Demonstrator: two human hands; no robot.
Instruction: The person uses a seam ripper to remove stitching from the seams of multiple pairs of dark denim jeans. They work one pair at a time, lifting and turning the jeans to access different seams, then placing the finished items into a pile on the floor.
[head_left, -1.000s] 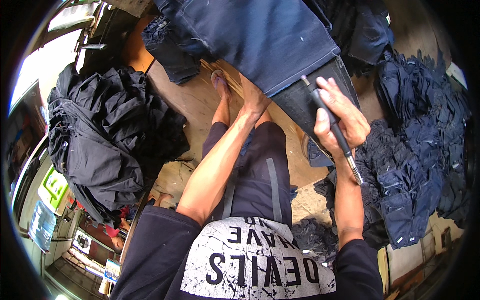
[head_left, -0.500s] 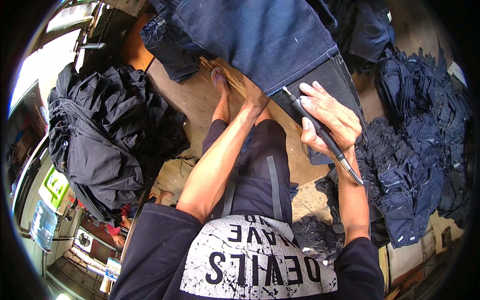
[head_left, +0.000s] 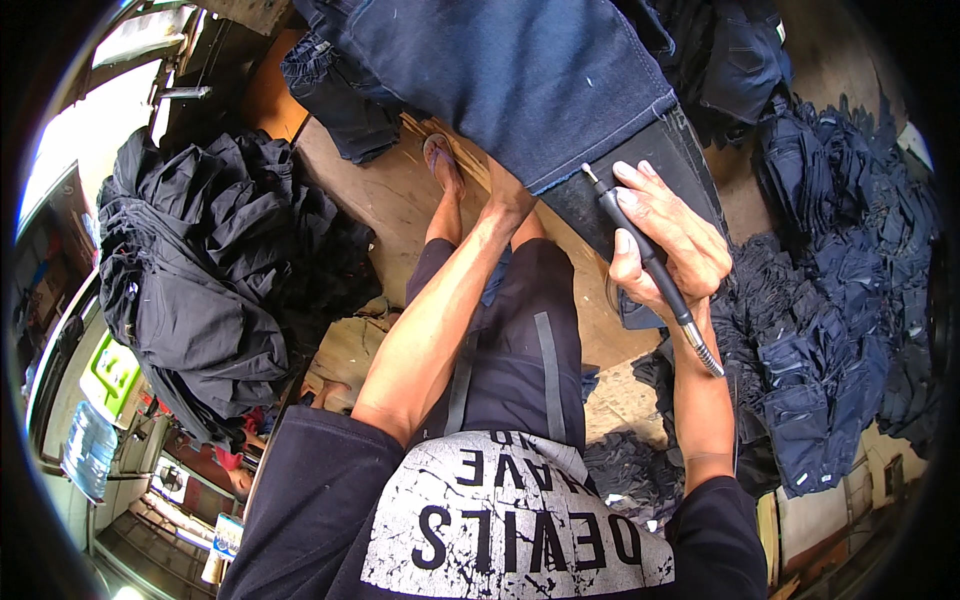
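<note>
A dark blue denim garment (head_left: 500, 70) is stretched over a black board (head_left: 640, 170) that slopes away in front of me. My right hand (head_left: 665, 240) is closed around a slim black pen-like rotary tool (head_left: 640, 250) with a metal flexible shaft at its rear; the tool's tip rests near the hem of the denim, on the board. My left hand (head_left: 505, 190) reaches forward and grips the lower edge of the denim, its fingers hidden under the cloth. My legs in dark shorts and one sandalled foot (head_left: 442, 160) show below.
A big heap of black garments (head_left: 200, 270) lies on my left. Piles of dark blue denim pieces (head_left: 830, 330) lie on my right and far right. The wooden floor (head_left: 380, 200) shows between them. More denim (head_left: 340, 90) hangs at the upper left.
My right hand with the tool has moved left and forward, bringing the tip down to the denim hem. My left hand stays on the cloth edge.
</note>
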